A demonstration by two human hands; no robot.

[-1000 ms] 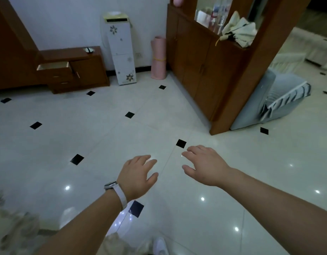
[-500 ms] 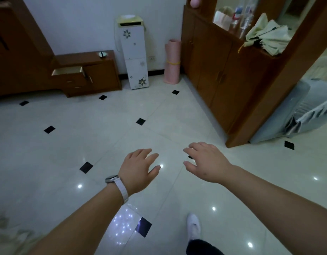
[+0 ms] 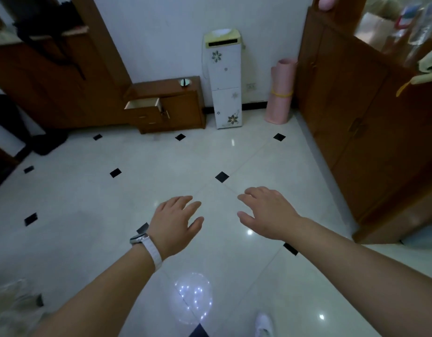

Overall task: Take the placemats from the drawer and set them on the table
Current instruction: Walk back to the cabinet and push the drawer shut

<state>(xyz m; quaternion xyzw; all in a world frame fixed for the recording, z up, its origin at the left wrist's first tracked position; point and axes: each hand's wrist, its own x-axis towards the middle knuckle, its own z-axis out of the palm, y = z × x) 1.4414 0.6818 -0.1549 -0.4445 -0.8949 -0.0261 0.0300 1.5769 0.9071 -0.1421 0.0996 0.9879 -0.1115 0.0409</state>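
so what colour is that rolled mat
The rolled mat is pink with a yellow band; head view.

drawer (image 3: 142, 103): top one in low brown wood cab (image 3: 183, 110), sticking out, pulled open
look: brown wood outside, pale inner walls showing; 2 shut drawer fronts (image 3: 147, 119) sitting under it
contents: view is catching only the far inner walls, can't tell what's lying inside
loc: sitting far across tiled floor (image 3: 161, 178) at back wall (image 3: 161, 32); cab standing just beside white floral unit (image 3: 226, 93), on its left
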